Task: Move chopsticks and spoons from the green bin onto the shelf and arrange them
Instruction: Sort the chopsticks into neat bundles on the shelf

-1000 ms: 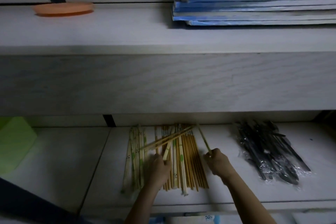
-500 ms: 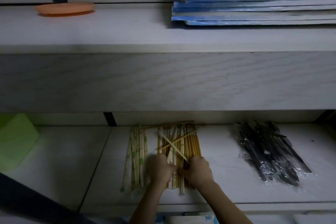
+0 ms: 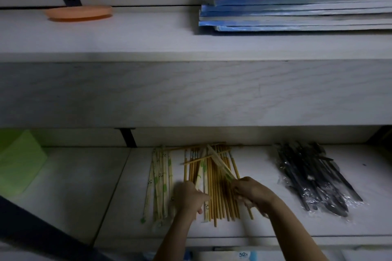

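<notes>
Head view: both of my hands worked over the chopstick pile point(image 3: 214, 188) on the lower shelf point(image 3: 265, 226).
Step in hand: arranging, by my judgement. Chopsticks and spoons already lay on the shelf, and a few sticks crossed the pile aslant.
Right hand point(image 3: 252, 193): fingers were curled round the near end of a slanted wrapped pair point(image 3: 218, 163), which ran up and leftward across the pile.
Left hand point(image 3: 189, 198): fingers were curled over the near ends of the sticks at the pile's left edge. I could not tell whether they pinched one or only pressed.
Chopstick pile: bare yellow sticks, thin and straight, lay mostly parallel and front to back in the middle of the shelf. Some paper-wrapped pairs were mixed in.
Wrapped row point(image 3: 160, 180): pale sleeves with green print lay just left of the pile, roughly aligned.
Spoons point(image 3: 314, 178): dark, each in crinkled clear film, they were heaped well to the right of the pile and apart from my hands.
Green bin point(image 3: 19, 165): it stood at the far left edge, only partly in view, its contents hidden.
Next move, as I judged it: lift the slanted pair clear without dragging its neighbours, turn it parallel, and lay it with its own kind. The stray crossing sticks would then need squaring.
Upper shelf: an orange disc point(image 3: 78, 12) and a blue stack point(image 3: 297, 6) took no part.
</notes>
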Tool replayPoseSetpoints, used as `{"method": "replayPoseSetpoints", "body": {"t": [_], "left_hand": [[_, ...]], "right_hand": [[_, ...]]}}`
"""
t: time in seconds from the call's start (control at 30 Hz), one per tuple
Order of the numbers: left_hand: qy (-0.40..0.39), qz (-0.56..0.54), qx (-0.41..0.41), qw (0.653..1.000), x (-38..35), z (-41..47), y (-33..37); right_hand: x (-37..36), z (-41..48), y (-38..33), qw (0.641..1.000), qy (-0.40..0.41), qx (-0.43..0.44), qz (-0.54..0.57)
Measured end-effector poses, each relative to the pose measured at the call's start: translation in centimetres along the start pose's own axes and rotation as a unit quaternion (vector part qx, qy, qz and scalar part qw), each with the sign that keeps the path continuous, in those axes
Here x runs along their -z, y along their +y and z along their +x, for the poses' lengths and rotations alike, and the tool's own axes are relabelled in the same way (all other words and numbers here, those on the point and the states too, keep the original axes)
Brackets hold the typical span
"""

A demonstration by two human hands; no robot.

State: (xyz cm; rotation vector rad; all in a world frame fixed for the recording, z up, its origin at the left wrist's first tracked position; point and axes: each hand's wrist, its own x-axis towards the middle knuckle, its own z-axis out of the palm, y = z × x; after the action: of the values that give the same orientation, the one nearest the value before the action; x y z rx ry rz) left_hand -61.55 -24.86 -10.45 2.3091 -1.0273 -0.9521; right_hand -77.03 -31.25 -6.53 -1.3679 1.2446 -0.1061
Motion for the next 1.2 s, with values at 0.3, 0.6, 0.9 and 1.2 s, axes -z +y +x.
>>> {"method": "replayPoseSetpoints", "body": {"t": [0.3,0.6,0.9,1.2], "left_hand": [[0.002,0.017,-0.018,1.000,-0.1,-0.5,0.2],[-0.163,-0.142,0.010,0.976,3.7,-4.0,1.1],[-0.146,-0.215,0.057,0.964,9.4,-9.0,-5.0],[0.013,-0.212,0.098,0.972,10.8,-4.4,-9.4]], "right_hand": [[4.3,-4.1,-0.9,0.996,0.007,-0.003,-0.089],[4.9,-5.6,-1.3,0.994,-0.012,-0.007,-0.105],[3.0,-4.4,-3.5,0.988,-0.084,0.046,-0.121],[-8.7,-0.8,-5.3,0.992,-0.084,0.099,0.008]]}}
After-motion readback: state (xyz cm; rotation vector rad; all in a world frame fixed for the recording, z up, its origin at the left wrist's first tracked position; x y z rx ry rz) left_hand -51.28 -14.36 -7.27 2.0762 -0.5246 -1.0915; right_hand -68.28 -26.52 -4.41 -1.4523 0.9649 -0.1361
